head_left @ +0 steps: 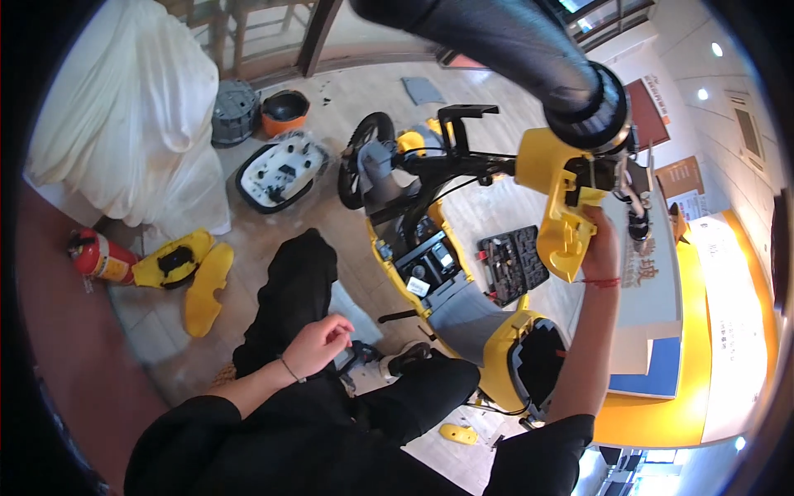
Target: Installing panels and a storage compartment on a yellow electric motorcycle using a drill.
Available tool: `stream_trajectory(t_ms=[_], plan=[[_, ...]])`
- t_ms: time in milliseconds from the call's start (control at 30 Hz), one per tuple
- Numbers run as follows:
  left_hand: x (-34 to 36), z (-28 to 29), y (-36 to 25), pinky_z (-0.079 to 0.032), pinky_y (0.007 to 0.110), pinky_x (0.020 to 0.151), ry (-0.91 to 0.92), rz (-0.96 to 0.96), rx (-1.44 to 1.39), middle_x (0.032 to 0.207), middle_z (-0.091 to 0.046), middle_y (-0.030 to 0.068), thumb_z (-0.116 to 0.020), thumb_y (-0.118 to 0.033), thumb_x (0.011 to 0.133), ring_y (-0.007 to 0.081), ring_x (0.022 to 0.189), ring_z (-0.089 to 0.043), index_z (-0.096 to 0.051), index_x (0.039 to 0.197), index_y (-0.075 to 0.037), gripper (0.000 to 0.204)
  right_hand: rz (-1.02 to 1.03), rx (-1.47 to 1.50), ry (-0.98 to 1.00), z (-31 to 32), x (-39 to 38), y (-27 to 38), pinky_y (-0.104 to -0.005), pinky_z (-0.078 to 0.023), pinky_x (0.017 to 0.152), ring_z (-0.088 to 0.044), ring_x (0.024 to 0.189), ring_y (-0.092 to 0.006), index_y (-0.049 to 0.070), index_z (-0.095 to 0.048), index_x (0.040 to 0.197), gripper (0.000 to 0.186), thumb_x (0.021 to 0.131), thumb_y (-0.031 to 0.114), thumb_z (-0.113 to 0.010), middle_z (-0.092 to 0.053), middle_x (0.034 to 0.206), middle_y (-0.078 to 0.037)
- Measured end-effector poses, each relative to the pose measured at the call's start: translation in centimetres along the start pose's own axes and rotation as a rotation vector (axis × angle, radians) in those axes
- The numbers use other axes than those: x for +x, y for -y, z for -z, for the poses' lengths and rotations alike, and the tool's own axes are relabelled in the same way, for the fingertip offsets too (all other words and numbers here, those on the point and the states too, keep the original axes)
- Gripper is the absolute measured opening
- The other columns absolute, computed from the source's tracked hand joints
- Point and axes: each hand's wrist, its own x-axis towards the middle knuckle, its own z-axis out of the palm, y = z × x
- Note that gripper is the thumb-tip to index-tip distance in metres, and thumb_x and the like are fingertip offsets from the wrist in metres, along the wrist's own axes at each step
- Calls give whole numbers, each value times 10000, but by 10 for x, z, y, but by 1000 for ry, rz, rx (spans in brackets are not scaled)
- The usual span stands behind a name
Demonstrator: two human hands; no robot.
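1. Your right hand, right of centre, touches the edge of a yellow plastic panel; its fingertips are hidden, so you cannot tell whether they pinch it.
2. That panel hangs upper right, its top partly obscured near a thick black tube, which the top edge cuts off.
3. Your left hand, lower centre, curls its fingers loosely; whether their tips meet is unclear.
4. Mid-frame, the open tool case holds pieces too small to identify.
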Motion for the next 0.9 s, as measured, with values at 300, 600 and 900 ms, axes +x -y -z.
stream_trajectory(t_ms=[300,600,900], plan=[[-60,-20,48,-477,268,710,168,167,78,839,-651,62,-526,-106,886,126,774,-617,-556,996,-29,138,30,-195,-138,26,-24,36,-276,-471,800,-553,986,-151,20,-529,1162,326,864,148,-566,-572,1061,-65],[-60,15,81,-487,352,676,165,206,121,853,-618,102,-497,-133,892,262,752,-620,-528,981,-61,118,-19,-477,-160,81,-8,55,-358,-457,834,-546,1009,-240,11,-548,1138,379,827,223,-591,-583,1087,-134],[-76,6,94,-497,403,683,125,-166,528,940,-602,91,-512,-131,847,303,805,-616,-530,972,-67,141,-21,-199,232,80,3,54,-245,-564,752,-581,1042,-241,32,-66,1439,588,957,127,-390,-230,1426,-275]])
